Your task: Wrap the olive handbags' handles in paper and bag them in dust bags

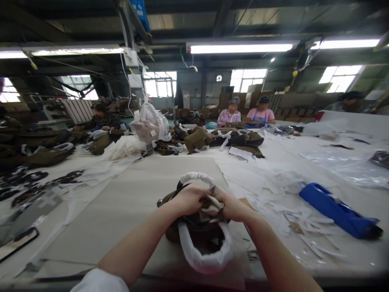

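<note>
An olive-brown bag (173,233) sits on a pale sheet (121,198) in front of me. Its two handles are wrapped in white, one (208,261) looping toward me and the other (196,176) arching at the far side. My left hand (191,198) is closed on the bag's top opening, fingers bent inward. Facing it, my right hand (229,205) is closed on the same opening's right side. A pale strip or lining (212,207) shows between the hands. The fingertips are partly hidden.
A blue tool-like object (337,211) lies at the right beside white paper scraps (310,231). At the left are a phone (18,243) and dark straps (27,178). Olive bags (197,140) and a plastic-wrapped bag (148,123) lie beyond; several people sit behind.
</note>
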A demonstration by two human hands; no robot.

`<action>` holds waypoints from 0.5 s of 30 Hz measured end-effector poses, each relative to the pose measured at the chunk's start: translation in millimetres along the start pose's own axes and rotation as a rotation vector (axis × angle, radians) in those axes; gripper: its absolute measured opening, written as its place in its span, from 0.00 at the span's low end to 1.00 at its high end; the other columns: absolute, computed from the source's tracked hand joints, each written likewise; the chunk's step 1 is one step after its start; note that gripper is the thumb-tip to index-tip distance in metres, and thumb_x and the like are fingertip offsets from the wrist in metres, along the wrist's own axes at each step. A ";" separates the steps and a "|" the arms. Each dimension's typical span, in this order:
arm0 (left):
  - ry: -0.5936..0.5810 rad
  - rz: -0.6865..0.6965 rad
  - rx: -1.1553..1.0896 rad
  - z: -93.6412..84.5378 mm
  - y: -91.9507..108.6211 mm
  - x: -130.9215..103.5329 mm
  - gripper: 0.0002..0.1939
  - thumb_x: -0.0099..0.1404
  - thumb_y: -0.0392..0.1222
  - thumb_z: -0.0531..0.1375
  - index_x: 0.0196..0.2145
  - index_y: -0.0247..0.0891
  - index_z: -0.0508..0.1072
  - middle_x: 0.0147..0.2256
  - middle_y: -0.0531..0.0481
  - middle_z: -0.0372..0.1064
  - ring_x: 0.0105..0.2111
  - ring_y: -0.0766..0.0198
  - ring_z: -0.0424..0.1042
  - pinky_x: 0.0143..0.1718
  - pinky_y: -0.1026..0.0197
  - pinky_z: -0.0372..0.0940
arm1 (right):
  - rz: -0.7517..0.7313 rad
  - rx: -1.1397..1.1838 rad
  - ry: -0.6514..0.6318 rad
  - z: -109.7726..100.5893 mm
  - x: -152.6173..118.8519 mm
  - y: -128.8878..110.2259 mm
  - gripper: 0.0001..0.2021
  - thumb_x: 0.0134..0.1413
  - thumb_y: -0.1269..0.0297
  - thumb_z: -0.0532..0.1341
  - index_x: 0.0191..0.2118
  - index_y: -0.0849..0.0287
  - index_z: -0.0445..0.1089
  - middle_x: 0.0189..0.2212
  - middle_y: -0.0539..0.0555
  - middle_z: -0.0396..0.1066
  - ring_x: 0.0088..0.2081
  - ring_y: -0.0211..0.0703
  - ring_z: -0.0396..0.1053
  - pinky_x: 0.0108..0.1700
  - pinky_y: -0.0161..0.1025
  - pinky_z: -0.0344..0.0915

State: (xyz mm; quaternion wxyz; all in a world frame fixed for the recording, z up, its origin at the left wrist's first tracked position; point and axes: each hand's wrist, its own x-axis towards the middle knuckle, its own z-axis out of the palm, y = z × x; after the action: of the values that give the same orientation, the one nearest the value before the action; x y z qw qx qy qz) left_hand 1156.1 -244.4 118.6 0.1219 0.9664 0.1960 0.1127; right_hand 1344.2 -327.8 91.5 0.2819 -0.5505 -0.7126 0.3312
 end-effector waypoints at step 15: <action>0.253 -0.103 0.222 23.3 -6.8 0.0 0.20 0.65 0.39 0.55 0.54 0.35 0.67 0.50 0.40 0.69 0.49 0.52 0.69 0.51 0.54 0.65 | 0.309 -0.374 0.278 -18.6 -2.7 47.2 0.19 0.51 0.52 0.63 0.47 0.53 0.75 0.40 0.54 0.77 0.42 0.48 0.73 0.42 0.38 0.64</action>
State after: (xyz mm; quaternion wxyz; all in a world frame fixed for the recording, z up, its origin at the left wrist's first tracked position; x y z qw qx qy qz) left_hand 1159.8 -242.8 94.7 -0.0055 0.9407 0.2705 0.2045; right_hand 1387.3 -319.2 66.1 0.2165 -0.7353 -0.6234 0.1544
